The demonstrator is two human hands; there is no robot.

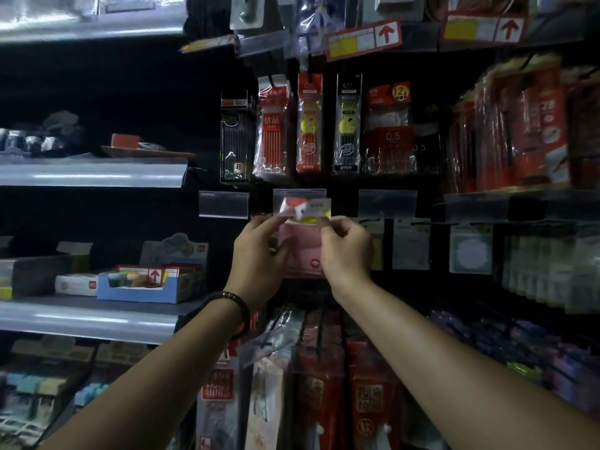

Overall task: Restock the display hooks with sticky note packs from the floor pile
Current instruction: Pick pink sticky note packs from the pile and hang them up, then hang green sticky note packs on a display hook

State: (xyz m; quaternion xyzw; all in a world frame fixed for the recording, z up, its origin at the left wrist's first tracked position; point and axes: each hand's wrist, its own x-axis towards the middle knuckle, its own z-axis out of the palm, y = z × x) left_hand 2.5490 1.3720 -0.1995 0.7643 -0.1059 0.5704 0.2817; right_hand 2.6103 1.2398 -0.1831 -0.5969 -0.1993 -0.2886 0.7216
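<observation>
Your L hand (259, 254) & R hand (344, 251) pinch top corners of a sticky note pack (301, 251) under a clear label holder (299, 203).

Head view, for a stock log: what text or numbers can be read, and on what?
"12": red pen pack
"0.5": same pack
"0.5": dark pack beside it
"8": black pack
Up arrows only: red tags
Pink pack and the Chinese print on the lower packs: too blurred to read.
</observation>
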